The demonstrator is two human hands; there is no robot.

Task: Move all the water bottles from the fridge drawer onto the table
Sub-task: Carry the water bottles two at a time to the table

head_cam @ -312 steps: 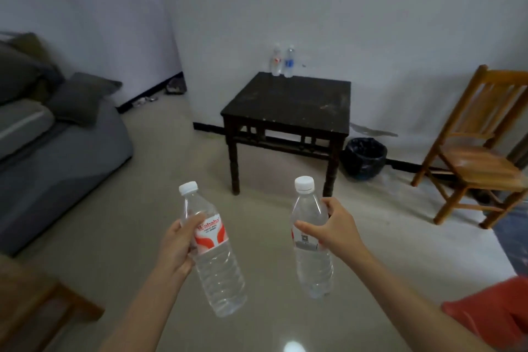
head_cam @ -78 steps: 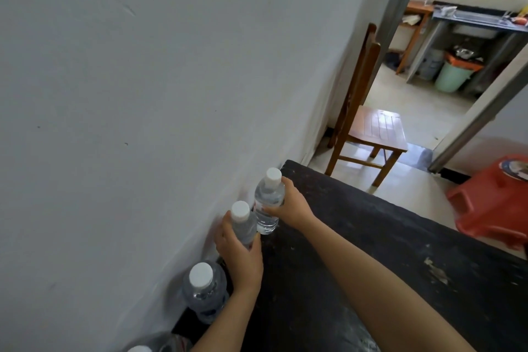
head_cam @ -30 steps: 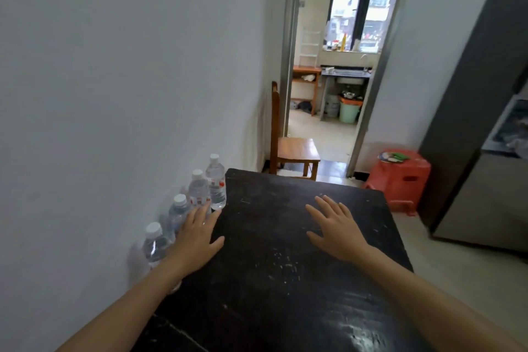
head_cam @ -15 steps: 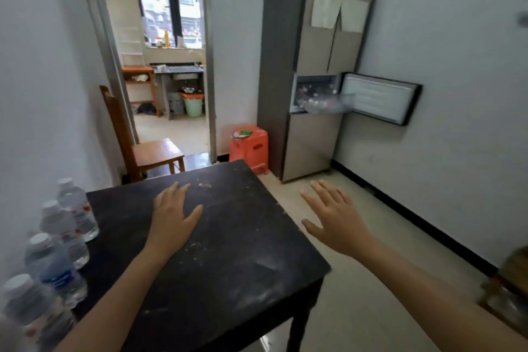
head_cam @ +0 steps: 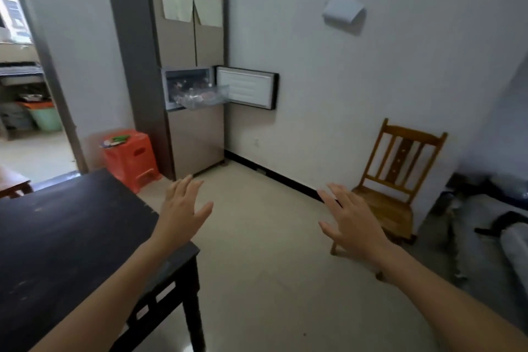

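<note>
Both hands are empty, fingers spread: the left hand by the dark table corner, the right hand over bare floor. Beyond, the fridge drawer juts open, blurry clear bottles inside. The table's row of bottles, visible half a second ago, is out of frame.

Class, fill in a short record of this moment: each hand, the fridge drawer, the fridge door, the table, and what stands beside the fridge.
left hand: open, empty, fingers spread
right hand: open, empty, fingers spread
fridge drawer: pulled out, contents blurred
fridge compartment door: swung open to the right
table: dark, lower left; no bottles on the visible part
red stool: left of the fridge
wooden chair: against the right wall
</note>
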